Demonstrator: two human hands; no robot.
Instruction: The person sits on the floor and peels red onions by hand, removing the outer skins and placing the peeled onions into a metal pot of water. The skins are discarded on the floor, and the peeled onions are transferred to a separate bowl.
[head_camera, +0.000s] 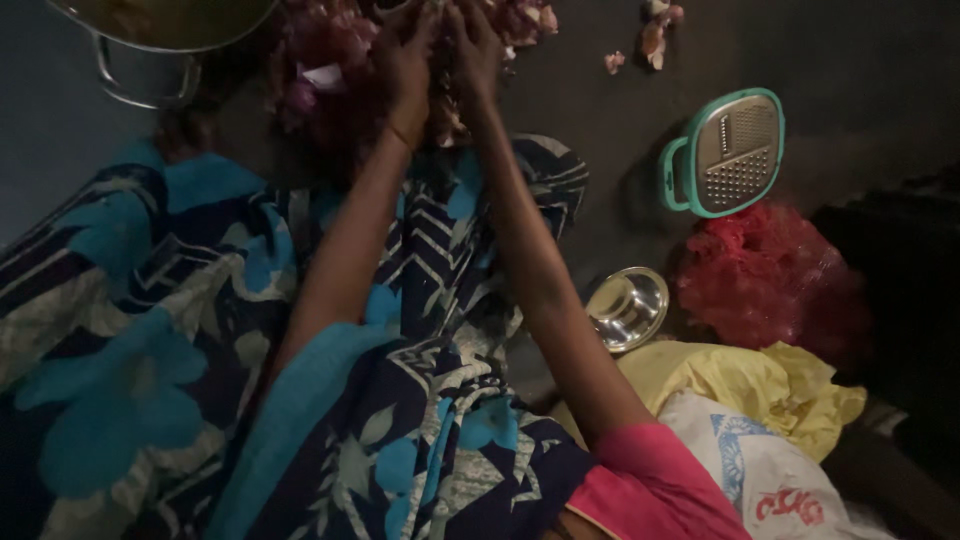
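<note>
Head view, looking down over a lap draped in blue-and-navy patterned cloth (200, 330). Both arms reach forward to the top edge of the frame, where the left hand (405, 60) and the right hand (472, 50) meet side by side in a heap of purple onion skins (320, 70) lying on the dark floor (860, 70). The fingers of both hands curl down into the heap — whether they close on anything cannot be told, since the light is dim and the fingertips are partly cut off by the frame. A steel pot (150, 45) with a loop handle stands just left of the heap. A few loose peel scraps (652, 38) lie to the right. Further right — a green-framed flat grater (722, 152); below it a red mesh bag (765, 275), a small steel bowl (626, 308), a yellow bag (750, 385) and a white sack (770, 480).
</note>
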